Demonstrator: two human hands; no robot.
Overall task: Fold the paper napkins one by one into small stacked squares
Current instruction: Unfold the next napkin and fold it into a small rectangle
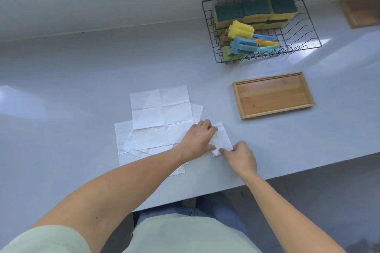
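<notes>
Both hands are working near the front edge of the counter (pixel 61 80), on one small folded napkin (pixel 223 136). Going from left to right: a loose heap of unfolded napkins (pixel 162 117) is lying spread and overlapping at the middle of the counter, the farthest sheet flat and showing its crease lines. The left hand (pixel 198 139) is reaching across the right edge of that heap, its fingers curled down and pressing on the left side of the folded napkin. The right hand (pixel 240 156) is sitting just to the right and nearer, fingers drawn in narrow, pinching the napkin's near corner against the counter.

Judging from this, the step in hand is the last fold of one napkin — the piece is already looking like a small rectangle or square, and the hands seem to be flattening its crease. No finished stack is showing anywhere yet, so the task is looking early.

Farther right, a wooden tray (pixel 236 96) is lying bare, well apart from the hands, and beyond it a wire basket (pixel 308 24) is holding sponges (pixel 255 11) and sponge brushes (pixel 242 42).

Next, the person is probably needing to line up the edges, press the crease firm, and set the square down somewhere clear — perhaps the tray — before pulling another sheet off the heap.
</notes>
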